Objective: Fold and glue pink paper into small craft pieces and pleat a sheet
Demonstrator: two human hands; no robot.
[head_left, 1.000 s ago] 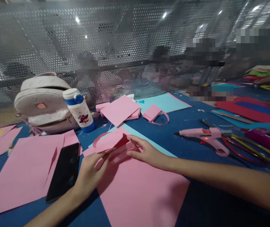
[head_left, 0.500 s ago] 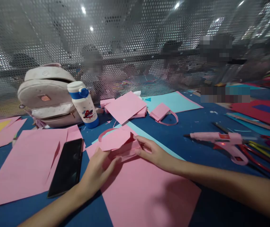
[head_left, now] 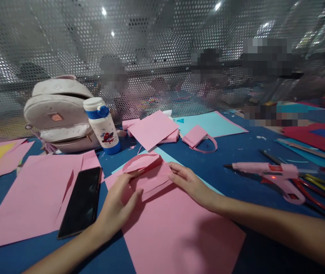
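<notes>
Between my two hands is a small pink paper bag (head_left: 153, 177), its flap tipped up and its inside partly showing. My left hand (head_left: 121, 199) grips its left side, thumb in front and fingers behind. At the right edge, my right hand (head_left: 186, 182) pinches the paper between thumb and fingers. Beneath lies a large pink paper sheet (head_left: 183, 236), with a light blue sheet (head_left: 165, 155) sticking out behind. A finished-looking little pink bag with a strap (head_left: 195, 137) lies farther back. The handle of the held bag is mostly hidden by its flap.
A black phone (head_left: 81, 201) rests on pink paper (head_left: 34, 194) at left. Behind stand a white backpack (head_left: 61, 110) and a water bottle (head_left: 102, 127). At right lie a pink glue gun (head_left: 267, 169) and red-handled scissors (head_left: 312, 192). A perforated metal screen (head_left: 156, 42) closes the back.
The bag's flap has lifted and tilted back, so its front and opening show more. Both hands keep their hold with small shifts. The view has moved slightly.
</notes>
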